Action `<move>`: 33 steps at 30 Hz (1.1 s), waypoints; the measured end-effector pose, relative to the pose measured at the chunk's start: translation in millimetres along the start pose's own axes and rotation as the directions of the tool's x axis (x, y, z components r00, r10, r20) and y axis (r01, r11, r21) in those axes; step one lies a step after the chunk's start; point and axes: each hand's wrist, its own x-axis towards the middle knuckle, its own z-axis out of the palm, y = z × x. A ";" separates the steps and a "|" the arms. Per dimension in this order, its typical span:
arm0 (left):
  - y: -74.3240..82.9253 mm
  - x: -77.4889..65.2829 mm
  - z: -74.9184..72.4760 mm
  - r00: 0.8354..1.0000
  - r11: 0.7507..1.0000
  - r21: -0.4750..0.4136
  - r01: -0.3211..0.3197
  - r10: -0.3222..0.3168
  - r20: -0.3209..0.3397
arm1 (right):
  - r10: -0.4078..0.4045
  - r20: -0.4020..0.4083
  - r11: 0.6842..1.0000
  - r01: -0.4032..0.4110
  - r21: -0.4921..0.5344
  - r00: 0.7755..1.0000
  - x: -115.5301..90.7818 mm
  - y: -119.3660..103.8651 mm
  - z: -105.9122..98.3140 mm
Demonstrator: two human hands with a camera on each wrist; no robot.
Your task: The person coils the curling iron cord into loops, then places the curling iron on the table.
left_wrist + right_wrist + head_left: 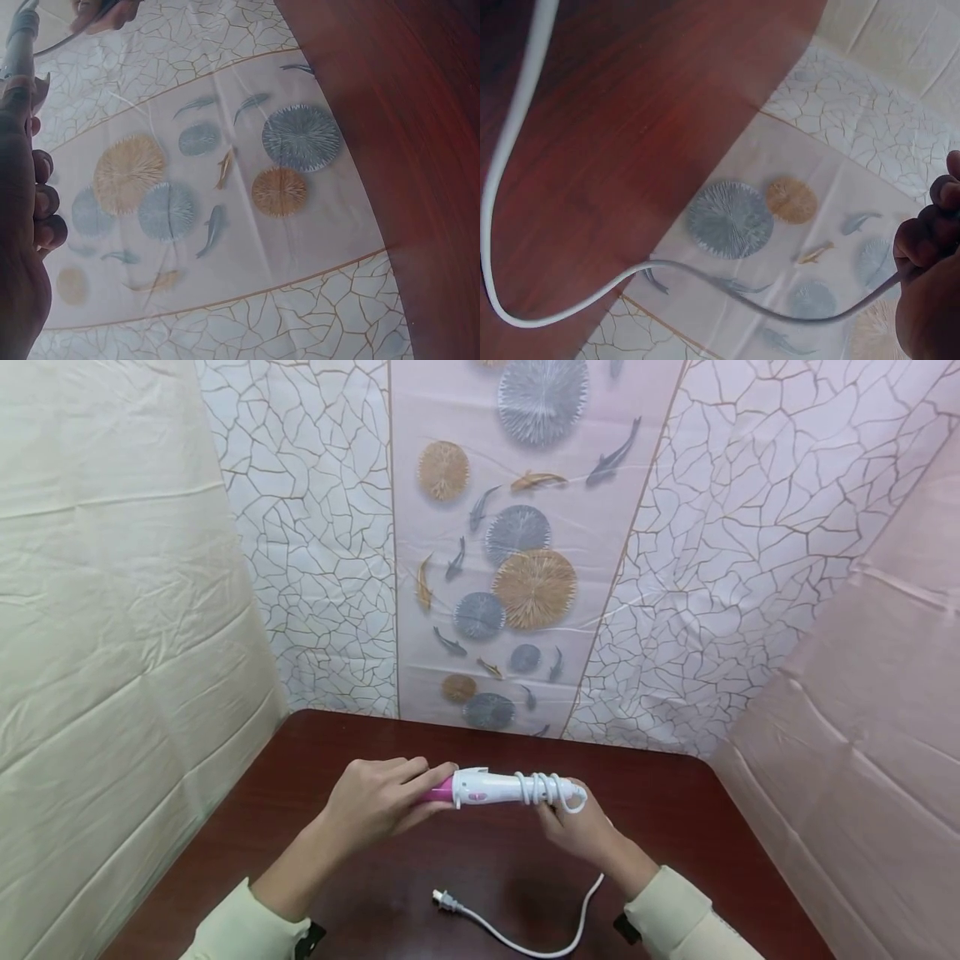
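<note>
A curling iron with a white handle and a pink barrel is held up level above the table. My left hand grips it round the pink barrel; in the left wrist view that hand's curled fingers show at the left edge. White power cord runs in several loops round the handle. At the handle's far end my right hand pinches the cord, partly hidden behind the handle. In the right wrist view, the loose cord comes out of the curled right hand.
The cord's free end lies on the dark red table, with its two-pin plug near the front. A patterned sheet hangs behind the table, and pale cloth walls stand on both sides.
</note>
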 end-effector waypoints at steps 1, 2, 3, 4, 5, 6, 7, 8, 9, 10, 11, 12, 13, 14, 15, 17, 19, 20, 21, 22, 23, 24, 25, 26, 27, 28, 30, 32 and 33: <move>-0.1 0.3 0.0 1.000 1.000 -0.001 0.002 -0.002 -0.001 | -0.022 0.003 0.999 0.022 -0.030 1.000 -1.3 0.3 1.3; -0.3 0.6 -0.1 1.000 1.000 -0.002 0.005 -0.005 -0.002 | -0.046 0.000 0.997 0.046 -0.069 0.999 -2.6 0.8 2.4; -0.5 1.0 -0.3 1.000 1.000 -0.003 0.008 -0.008 -0.002 | -0.073 -0.001 0.992 0.072 -0.107 0.997 -3.7 1.2 3.3; -0.4 1.1 -0.5 1.000 1.000 -0.005 0.011 -0.011 -0.002 | -0.086 -0.003 0.988 0.085 -0.125 0.996 -5.1 1.6 4.5; -0.4 1.2 -0.6 1.000 1.000 -0.006 0.013 -0.013 -0.003 | -0.099 -0.007 0.986 0.097 -0.135 0.995 -6.2 2.1 5.5; -0.4 1.3 -0.8 1.000 1.000 -0.007 0.015 -0.015 -0.003 | -0.110 -0.010 0.984 0.108 -0.139 0.994 -7.1 2.6 6.4; -0.4 1.4 -1.1 1.000 1.000 -0.009 0.020 -0.020 -0.003 | -0.117 -0.016 0.984 0.114 -0.138 0.993 -8.3 3.3 7.3; -0.4 1.5 -1.4 1.000 1.000 -0.012 0.025 -0.025 -0.002 | -0.122 -0.021 0.985 0.119 -0.127 0.992 -9.4 4.2 8.1; -0.5 1.6 -1.7 1.000 0.999 -0.016 0.030 -0.030 -0.001 | -0.127 -0.026 0.985 0.123 -0.118 0.992 -10.5 4.8 8.7; -0.7 1.6 -1.8 0.999 0.999 -0.018 0.033 -0.033 -0.001 | -0.130 -0.029 0.986 0.126 -0.107 0.991 -11.6 5.6 9.4; -0.8 1.6 -1.9 0.999 0.999 -0.019 0.039 -0.039 0.000 | -0.129 -0.028 0.988 0.126 -0.090 0.991 -12.8 6.2 9.8; -1.1 1.5 -2.0 0.999 0.999 -0.021 0.045 -0.045 0.000 | -0.128 -0.023 0.989 0.126 -0.071 0.991 -14.1 6.6 10.1; -1.4 1.7 -1.8 0.999 0.999 -0.023 0.049 -0.049 0.002 | -0.125 -0.018 0.991 0.124 -0.056 0.992 -15.3 6.9 10.3; -1.8 1.7 -1.5 0.999 0.998 -0.023 0.053 -0.053 0.005 | -0.118 -0.008 0.992 0.118 -0.044 0.993 -16.4 6.6 10.4; -2.3 1.5 -1.0 0.998 0.998 -0.024 0.056 -0.056 0.008 | -0.111 0.006 0.993 0.111 -0.040 0.994 -17.5 5.9 10.4; -3.6 1.0 0.2 0.998 0.998 -0.022 0.066 -0.066 0.015 | -0.113 0.043 0.992 0.115 -0.046 0.993 -19.4 3.6 9.9; -5.3 0.1 1.5 0.997 0.997 -0.018 0.075 -0.074 0.023 | -0.151 0.066 0.983 0.156 -0.094 0.986 -20.7 0.4 9.2; -6.3 -0.5 2.2 0.997 0.997 -0.016 0.077 -0.077 0.026 | -0.170 0.077 0.976 0.179 -0.127 0.982 -21.1 -1.6 8.5; -7.2 -1.2 3.0 0.997 0.997 -0.015 0.079 -0.078 0.028 | -0.195 0.084 0.966 0.206 -0.154 0.977 -21.3 -4.0 7.8; -8.1 -2.0 3.8 0.996 0.997 -0.012 0.079 -0.079 0.030 | -0.222 0.087 0.956 0.234 -0.178 0.971 -21.3 -6.5 7.0; -9.0 -2.9 4.7 0.996 0.997 -0.010 0.080 -0.080 0.035 | -0.244 0.088 0.945 0.257 -0.201 0.966 -21.2 -9.2 5.8; -9.8 -3.9 5.7 0.996 0.997 -0.009 0.081 -0.081 0.039 | -0.264 0.086 0.937 0.276 -0.214 0.961 -20.7 -11.9 4.8; -10.5 -4.9 6.8 0.996 0.997 -0.008 0.083 -0.082 0.042 | -0.274 0.087 0.932 0.287 -0.219 0.958 -19.9 -15.0 3.3; -11.3 -6.0 7.9 0.996 0.996 -0.008 0.083 -0.083 0.044 | -0.287 0.086 0.930 0.299 -0.215 0.954 -18.8 -18.2 1.5; -12.0 -7.1 9.0 0.995 0.996 -0.010 0.085 -0.084 0.047 | -0.306 0.077 0.926 0.315 -0.207 0.949 -17.4 -21.1 -0.4; -12.6 -8.2 10.0 0.995 0.996 -0.010 0.086 -0.086 0.051 | -0.327 0.068 0.920 0.334 -0.203 0.943 -15.8 -23.9 -2.6; -13.6 -10.5 11.5 0.995 0.996 -0.009 0.086 -0.085 0.056 | -0.376 0.048 0.903 0.378 -0.202 0.925 -12.2 -29.0 -7.5; -14.4 -12.3 12.7 0.995 0.996 -0.011 0.083 -0.083 0.058 | -0.424 0.031 0.882 0.420 -0.213 0.905 -8.3 -32.8 -12.7; -14.7 -13.2 13.1 0.995 0.996 -0.010 0.084 -0.083 0.062 | -0.445 0.023 0.871 0.439 -0.223 0.895 -6.4 -34.3 -15.4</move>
